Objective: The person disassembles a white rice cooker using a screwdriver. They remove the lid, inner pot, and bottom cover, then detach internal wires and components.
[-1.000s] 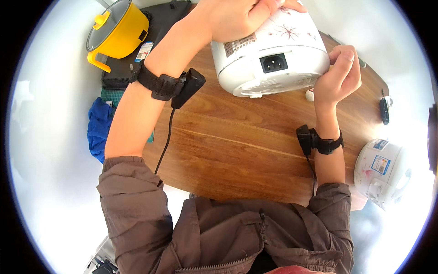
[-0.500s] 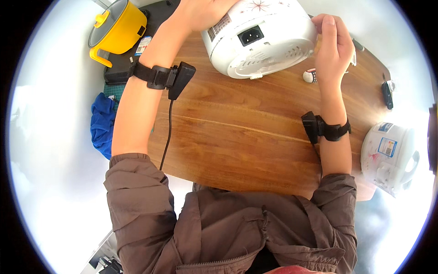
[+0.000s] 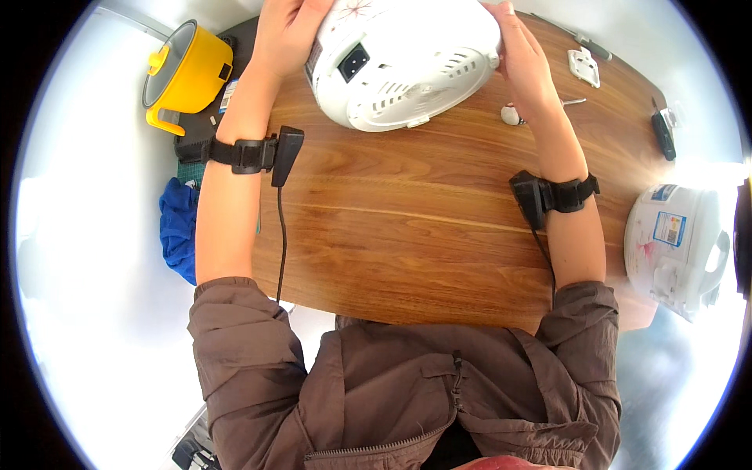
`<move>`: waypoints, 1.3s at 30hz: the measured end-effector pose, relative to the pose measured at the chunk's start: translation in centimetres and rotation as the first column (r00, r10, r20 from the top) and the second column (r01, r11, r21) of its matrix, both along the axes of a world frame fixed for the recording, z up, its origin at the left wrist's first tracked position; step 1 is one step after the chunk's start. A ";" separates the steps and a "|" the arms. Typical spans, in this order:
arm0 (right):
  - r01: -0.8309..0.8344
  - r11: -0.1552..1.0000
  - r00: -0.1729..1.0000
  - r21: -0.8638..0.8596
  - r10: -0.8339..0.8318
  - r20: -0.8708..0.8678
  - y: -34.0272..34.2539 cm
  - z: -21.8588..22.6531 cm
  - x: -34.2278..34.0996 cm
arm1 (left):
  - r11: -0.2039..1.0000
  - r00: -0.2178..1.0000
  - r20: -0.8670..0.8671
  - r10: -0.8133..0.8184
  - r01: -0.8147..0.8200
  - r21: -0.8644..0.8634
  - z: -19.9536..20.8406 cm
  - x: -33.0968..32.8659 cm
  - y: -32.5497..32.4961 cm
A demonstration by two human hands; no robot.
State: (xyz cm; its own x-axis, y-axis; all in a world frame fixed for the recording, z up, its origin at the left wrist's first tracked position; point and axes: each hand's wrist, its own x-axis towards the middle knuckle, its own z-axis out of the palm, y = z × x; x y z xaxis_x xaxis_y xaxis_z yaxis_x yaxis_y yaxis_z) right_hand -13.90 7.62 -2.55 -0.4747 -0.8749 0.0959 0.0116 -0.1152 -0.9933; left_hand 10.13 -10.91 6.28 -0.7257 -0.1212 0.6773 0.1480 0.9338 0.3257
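- While the left hand (image 3: 288, 37) and the right hand (image 3: 526, 59) grasp opposite sides of the white appliance (image 3: 411, 59), it tilts so that its vented base (image 3: 427, 92) faces the wearer.
- Appliance: at the far part of the wooden tabletop (image 3: 392, 227); contact with the surface cannot be told.
- Left fingers: wrapped on the side nearest the black power socket (image 3: 354, 63), partly cut off by the upper edge.
- Right fingers: curled against the other side, tips partly hidden.
- Beside the right wrist: a white round-ended object (image 3: 512, 115).
- Far right: a white plate-like part (image 3: 582, 70) near a grey-handled tool (image 3: 598, 49).
- Right margin: a second white appliance (image 3: 670, 251), labelled.
- Left: a yellow pot (image 3: 200, 74); nearer the wearer, a blue cloth (image 3: 178, 231).
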 end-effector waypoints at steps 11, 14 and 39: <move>-0.417 0.909 0.909 0.025 0.416 0.026 1.3 -2.1 1.1 | 0.991 0.992 -0.073 0.107 -0.100 0.089 -2.0 3.3 0.2; -0.374 0.924 0.926 0.085 0.377 -0.017 1.2 -1.7 1.5 | 0.991 0.982 -0.151 0.115 -0.103 0.084 -2.4 3.8 0.5; -0.234 0.964 0.906 -0.124 0.263 0.332 0.8 0.9 3.0 | 0.197 0.940 -0.216 0.265 0.166 0.966 -6.3 3.4 6.1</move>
